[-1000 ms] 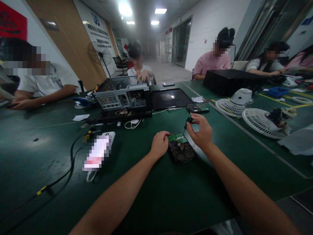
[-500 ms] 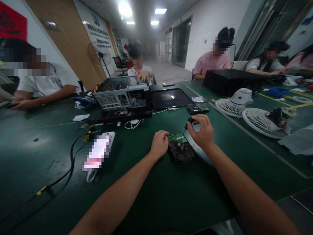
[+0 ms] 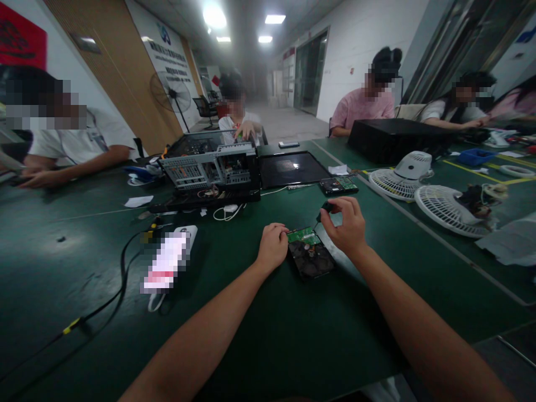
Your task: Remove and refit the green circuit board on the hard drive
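Observation:
On the green table lies a hard drive [image 3: 312, 259], its dark underside up and a green circuit board [image 3: 305, 235] along its far end. My left hand [image 3: 273, 245] is closed at the drive's far left corner, fingers gripping that edge. A screwdriver with a dark handle [image 3: 325, 210] is pinched between the thumb and fingers of my right hand [image 3: 345, 226]. The driver tilts, and its thin shaft points down to the board's right end. Whether the tip sits in a screw is too small to make out.
An open computer case [image 3: 209, 167] stands beyond my hands beside a black side panel [image 3: 293, 167]. Another hard drive [image 3: 339, 185] lies behind my right hand. A phone [image 3: 167, 259] is at left near a black cable [image 3: 123, 268]. Fan parts [image 3: 450, 209] sit at right. Several co-workers sit around.
My hands, the hard drive and the screwdriver stay in nearly the same place. The screwdriver handle looks very slightly shifted in my right fingers.

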`<state>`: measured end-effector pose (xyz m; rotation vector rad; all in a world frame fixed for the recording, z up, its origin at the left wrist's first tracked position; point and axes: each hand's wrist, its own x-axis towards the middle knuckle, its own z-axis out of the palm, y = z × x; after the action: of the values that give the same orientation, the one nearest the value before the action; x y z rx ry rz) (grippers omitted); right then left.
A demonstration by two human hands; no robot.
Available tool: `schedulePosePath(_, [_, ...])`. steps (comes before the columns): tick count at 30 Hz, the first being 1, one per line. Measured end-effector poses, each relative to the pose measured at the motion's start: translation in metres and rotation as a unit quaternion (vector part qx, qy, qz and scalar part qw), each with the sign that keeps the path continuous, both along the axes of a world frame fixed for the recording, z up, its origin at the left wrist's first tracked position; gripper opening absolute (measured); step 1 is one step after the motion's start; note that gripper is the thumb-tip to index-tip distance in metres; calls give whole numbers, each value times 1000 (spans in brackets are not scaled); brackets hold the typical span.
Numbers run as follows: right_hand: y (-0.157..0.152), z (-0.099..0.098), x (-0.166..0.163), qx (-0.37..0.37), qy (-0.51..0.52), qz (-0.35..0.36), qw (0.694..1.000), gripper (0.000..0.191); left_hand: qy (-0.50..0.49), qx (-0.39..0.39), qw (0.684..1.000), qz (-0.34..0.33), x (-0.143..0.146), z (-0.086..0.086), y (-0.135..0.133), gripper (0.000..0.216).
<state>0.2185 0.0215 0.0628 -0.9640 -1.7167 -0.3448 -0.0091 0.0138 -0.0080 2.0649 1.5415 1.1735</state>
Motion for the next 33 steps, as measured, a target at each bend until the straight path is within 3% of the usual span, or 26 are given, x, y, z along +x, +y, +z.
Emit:
schedulePosePath(6, [-1,1,-2,-26,4,49,998,34,-2,-2,1000,-1,0,1,0,26])
schedulePosePath(13, [0,-2,-1,-23,3,-11,1000,34,-2,3,1000,-3,1,-2,1,26])
schedulePosePath(21, [-5,4,-3,-18,-7,25,1000,31,16,4,1000,-2,1,-4,2,25])
schedulePosePath(29, [-1,0,-2,-13,13,2,1000,32,25,-1,1000,-1,2,-2,2,25])
schedulePosePath(33, [-1,-1,-3,-22,20,35,999,33,28,-1,1000,-2,2,-2,2,25])
